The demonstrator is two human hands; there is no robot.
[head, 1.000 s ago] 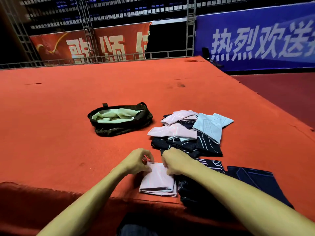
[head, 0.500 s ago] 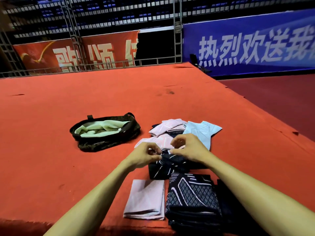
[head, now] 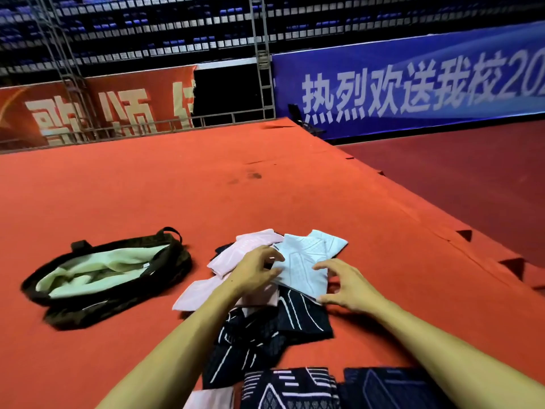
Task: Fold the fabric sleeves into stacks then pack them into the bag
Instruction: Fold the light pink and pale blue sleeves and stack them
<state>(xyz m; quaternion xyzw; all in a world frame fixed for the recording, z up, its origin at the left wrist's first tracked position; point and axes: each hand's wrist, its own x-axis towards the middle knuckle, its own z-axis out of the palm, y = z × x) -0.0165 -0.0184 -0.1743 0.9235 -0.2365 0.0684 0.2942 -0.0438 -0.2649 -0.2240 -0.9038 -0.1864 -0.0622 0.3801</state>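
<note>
Fabric sleeves (head: 280,323) lie heaped on the red carpet (head: 206,187) just right of the open bag (head: 88,309), the left hand (head: 253,274) pinching the left edge of the pale blue sleeve (head: 303,261) on top while the right hand (head: 351,290), fingers spread and loosely bent, touches its right edge.

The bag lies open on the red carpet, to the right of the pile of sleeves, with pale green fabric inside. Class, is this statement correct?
Not quite. The head view shows the bag to the left of the pile of sleeves, not the right. The rest holds: it lies open on the red carpet with pale green fabric inside.
</note>
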